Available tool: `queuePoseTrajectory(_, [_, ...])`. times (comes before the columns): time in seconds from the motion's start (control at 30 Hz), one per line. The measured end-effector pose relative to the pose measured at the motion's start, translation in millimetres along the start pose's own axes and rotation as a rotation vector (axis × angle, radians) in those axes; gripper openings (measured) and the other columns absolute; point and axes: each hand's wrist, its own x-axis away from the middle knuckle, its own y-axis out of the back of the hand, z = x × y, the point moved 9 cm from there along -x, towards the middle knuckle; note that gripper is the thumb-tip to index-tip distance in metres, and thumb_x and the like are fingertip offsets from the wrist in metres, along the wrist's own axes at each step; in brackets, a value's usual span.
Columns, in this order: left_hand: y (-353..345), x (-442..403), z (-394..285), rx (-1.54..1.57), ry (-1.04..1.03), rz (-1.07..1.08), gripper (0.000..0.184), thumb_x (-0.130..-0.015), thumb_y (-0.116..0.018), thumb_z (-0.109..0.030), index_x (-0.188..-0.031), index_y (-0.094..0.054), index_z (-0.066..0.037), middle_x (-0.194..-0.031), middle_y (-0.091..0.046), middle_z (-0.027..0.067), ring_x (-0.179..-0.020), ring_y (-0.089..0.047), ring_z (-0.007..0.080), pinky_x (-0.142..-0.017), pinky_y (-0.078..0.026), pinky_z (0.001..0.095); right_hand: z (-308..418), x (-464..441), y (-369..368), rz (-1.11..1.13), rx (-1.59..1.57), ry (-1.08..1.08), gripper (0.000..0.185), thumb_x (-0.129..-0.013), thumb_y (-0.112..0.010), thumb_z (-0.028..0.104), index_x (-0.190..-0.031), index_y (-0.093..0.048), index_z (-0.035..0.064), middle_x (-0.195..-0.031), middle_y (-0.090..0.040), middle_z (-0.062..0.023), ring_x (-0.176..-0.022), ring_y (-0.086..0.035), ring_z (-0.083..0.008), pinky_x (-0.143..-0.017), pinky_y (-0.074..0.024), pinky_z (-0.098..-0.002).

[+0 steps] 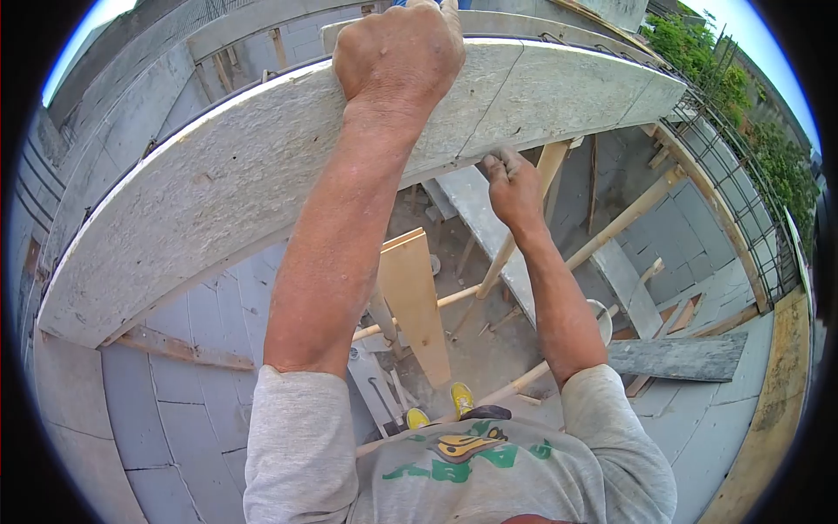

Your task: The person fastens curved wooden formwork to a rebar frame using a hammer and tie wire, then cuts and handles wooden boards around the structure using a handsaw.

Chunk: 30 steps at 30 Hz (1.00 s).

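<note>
A long, pale, rough board [244, 148] stands on edge across the upper part of the head view, with a thin dark line down its face. My left hand [400, 54] is closed in a fist at the board's top edge. Something blue [426, 3] shows just beyond its knuckles, mostly cut off by the frame. Below the board's lower edge is my right hand [513, 185], its fingers curled together close to the underside. Whatever these fingers hold, if anything, is too small to tell.
Wooden poles [628, 218] and a light plank [415, 306] stand below the board. Steel rebar mesh [738, 175] runs along the right wall. Grey block walls [196, 384] surround the space. My yellow shoes [462, 399] show far down, near a crosswise pole.
</note>
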Motion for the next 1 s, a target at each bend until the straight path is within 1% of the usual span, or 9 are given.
queuePoseTrajectory(0.13, [12,2,-1,0.032,0.035,-0.012,0.031,-0.083,-0.056,-0.031,-0.073,-0.074,-0.007,-0.070,-0.069,0.0184,-0.067,-0.071,0.0313,-0.063,-0.055,0.0425,-13,33,-34,-0.032,-0.119,-0.065,0.014,-0.092,-0.055,0.013,-0.092,-0.063,0.0014,-0.072,-0.059,-0.0154,-0.065,-0.057,-0.0246,-0.063,-0.0447,-0.0352])
queuePoseTrajectory(0.17, [11,2,-1,0.019,0.041,-0.019,0.030,-0.081,-0.057,-0.029,-0.073,-0.074,-0.006,-0.070,-0.069,0.0185,-0.066,-0.070,0.0313,-0.062,-0.055,0.0426,-11,40,-41,0.007,-0.157,-0.101,0.011,-0.090,-0.056,0.012,-0.095,-0.062,0.0042,-0.078,-0.064,-0.0214,-0.074,-0.062,-0.0429,-0.064,-0.0470,-0.0456])
queuePoseTrajectory(0.37, [11,3,-3,-0.090,-0.005,-0.130,0.026,-0.074,-0.058,-0.026,-0.064,-0.072,-0.006,-0.064,-0.067,0.0185,-0.061,-0.069,0.0320,-0.057,-0.054,0.0425,-17,36,-42,0.011,-0.045,0.150,0.009,-0.088,-0.056,0.008,-0.095,-0.061,0.0064,-0.074,-0.063,-0.0210,-0.070,-0.062,-0.0445,-0.060,-0.0465,-0.0492])
queuePoseTrajectory(0.47, [13,4,-3,-0.132,0.037,-0.163,0.027,-0.074,-0.058,-0.027,-0.061,-0.071,-0.007,-0.063,-0.067,0.0184,-0.059,-0.069,0.0317,-0.056,-0.054,0.0420,-9,38,-52,0.167,-0.019,0.159,0.006,-0.087,-0.057,0.008,-0.092,-0.060,0.0062,-0.074,-0.063,-0.0214,-0.074,-0.062,-0.0425,-0.063,-0.0473,-0.0461])
queuePoseTrajectory(0.57, [15,5,-3,-0.155,0.072,-0.192,0.027,-0.073,-0.058,-0.027,-0.061,-0.071,-0.007,-0.062,-0.066,0.0185,-0.058,-0.068,0.0312,-0.056,-0.054,0.0420,9,39,-41,0.335,-0.312,0.140,0.007,-0.087,-0.058,0.010,-0.090,-0.061,0.0037,-0.074,-0.062,-0.0211,-0.075,-0.061,-0.0380,-0.066,-0.0472,-0.0414])
queuePoseTrajectory(0.67, [16,9,-5,-0.149,0.082,-0.217,0.027,-0.073,-0.058,-0.027,-0.060,-0.071,-0.007,-0.062,-0.066,0.0183,-0.058,-0.068,0.0309,-0.055,-0.054,0.0418,8,30,-38,0.597,-0.455,-0.056,0.012,-0.086,-0.058,0.012,-0.089,-0.063,0.0005,-0.076,-0.061,-0.0212,-0.076,-0.059,-0.0328,-0.068,-0.0460,-0.0385])
queuePoseTrajectory(0.77, [17,8,-5,-0.161,0.094,-0.222,0.026,-0.072,-0.058,-0.026,-0.060,-0.071,-0.007,-0.060,-0.066,0.0177,-0.057,-0.068,0.0303,-0.055,-0.053,0.0411,29,13,-31,0.677,-0.405,-0.107,0.017,-0.090,-0.057,0.013,-0.086,-0.062,-0.0023,-0.068,-0.055,-0.0103,-0.066,-0.050,-0.0175,-0.064,-0.0421,-0.0319])
queuePoseTrajectory(0.87, [15,6,-4,-0.192,0.083,-0.240,0.025,-0.072,-0.059,-0.025,-0.060,-0.071,-0.007,-0.059,-0.066,0.0170,-0.056,-0.068,0.0298,-0.054,-0.053,0.0404,63,-15,-17,0.619,-0.161,0.130,0.019,-0.088,-0.057,0.014,-0.082,-0.062,-0.0038,-0.067,-0.055,-0.0097,-0.066,-0.050,-0.0183,-0.065,-0.0422,-0.0342])
queuePoseTrajectory(1.0, [15,7,-5,-0.184,0.040,-0.250,0.025,-0.071,-0.059,-0.025,-0.060,-0.071,-0.007,-0.059,-0.066,0.0170,-0.056,-0.068,0.0293,-0.054,-0.053,0.0405,51,-26,6,0.430,-0.137,0.192,0.019,-0.089,-0.057,0.014,-0.082,-0.063,-0.0030,-0.065,-0.055,-0.0090,-0.065,-0.049,-0.0181,-0.065,-0.0421,-0.0347])
